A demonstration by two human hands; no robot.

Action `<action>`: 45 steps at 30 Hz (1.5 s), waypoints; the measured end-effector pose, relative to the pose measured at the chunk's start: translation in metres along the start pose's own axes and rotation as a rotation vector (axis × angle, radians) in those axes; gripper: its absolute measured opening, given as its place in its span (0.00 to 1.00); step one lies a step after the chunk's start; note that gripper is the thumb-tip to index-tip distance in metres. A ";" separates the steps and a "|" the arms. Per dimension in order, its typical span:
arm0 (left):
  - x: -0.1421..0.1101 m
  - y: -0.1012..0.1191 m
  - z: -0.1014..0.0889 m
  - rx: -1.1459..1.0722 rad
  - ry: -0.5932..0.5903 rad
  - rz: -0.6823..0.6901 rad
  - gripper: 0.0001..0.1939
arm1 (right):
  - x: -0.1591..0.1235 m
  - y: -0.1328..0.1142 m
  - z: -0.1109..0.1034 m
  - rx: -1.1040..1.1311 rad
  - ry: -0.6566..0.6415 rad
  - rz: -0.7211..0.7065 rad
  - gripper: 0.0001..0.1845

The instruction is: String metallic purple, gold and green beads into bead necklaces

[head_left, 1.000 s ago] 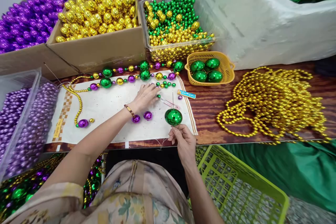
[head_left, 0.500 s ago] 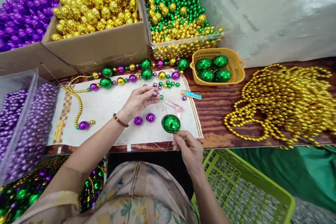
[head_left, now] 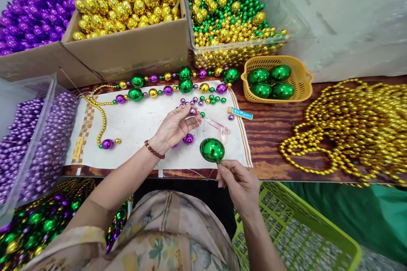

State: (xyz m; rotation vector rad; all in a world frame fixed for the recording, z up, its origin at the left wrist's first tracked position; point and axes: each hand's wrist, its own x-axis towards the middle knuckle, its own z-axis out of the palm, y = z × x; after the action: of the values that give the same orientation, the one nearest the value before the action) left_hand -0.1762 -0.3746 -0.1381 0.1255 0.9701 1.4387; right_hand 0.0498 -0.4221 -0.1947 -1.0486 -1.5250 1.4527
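My left hand (head_left: 174,128), with a brown beaded bracelet at its wrist, pinches a small purple bead (head_left: 192,111) between thumb and finger. A thin needle or wire (head_left: 200,127) runs from near this bead down to a large shiny green bead (head_left: 212,150). Just under the green bead, my right hand (head_left: 240,182) is closed in a pinch at its lower end; what lies between the fingertips is mostly hidden. On the white cloth (head_left: 133,129) beside my left hand sits a shiny purple bead (head_left: 188,139); another is partly covered. Small green beads (head_left: 217,99) lie behind.
A strung bead garland (head_left: 186,86) crosses the back of the cloth. An orange basket (head_left: 303,82) holds large green beads. Gold bead strands (head_left: 359,131) lie right. Boxes of gold (head_left: 133,36) and purple beads stand behind. A lime crate (head_left: 345,241) sits below the table edge.
The view has shifted slightly left. My left hand has brought the small purple bead closer to the needle's upper end and now partly covers a shiny purple bead. My right hand keeps its pinch.
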 end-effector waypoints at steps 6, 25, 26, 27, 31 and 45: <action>-0.004 -0.003 0.002 -0.019 0.003 0.042 0.05 | -0.001 0.000 0.002 -0.011 0.003 0.012 0.08; -0.030 -0.042 0.005 0.027 -0.024 0.034 0.12 | -0.002 -0.013 0.049 0.200 0.072 0.139 0.31; -0.034 -0.045 0.005 0.025 -0.014 0.038 0.13 | -0.002 -0.017 0.050 0.197 0.044 0.139 0.34; -0.038 -0.046 0.006 0.040 -0.006 0.051 0.13 | -0.001 -0.022 0.048 0.186 0.022 0.130 0.36; -0.052 -0.037 0.007 0.386 -0.168 0.094 0.13 | 0.013 -0.035 0.022 0.096 0.100 0.064 0.22; -0.089 0.060 -0.060 1.785 -0.447 0.427 0.11 | 0.053 -0.036 -0.035 0.530 0.437 0.221 0.16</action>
State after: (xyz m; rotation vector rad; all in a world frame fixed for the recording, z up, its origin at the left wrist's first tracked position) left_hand -0.2456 -0.4675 -0.0966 1.9236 1.5908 0.4018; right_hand 0.0605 -0.3604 -0.1574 -1.1249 -0.6805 1.5313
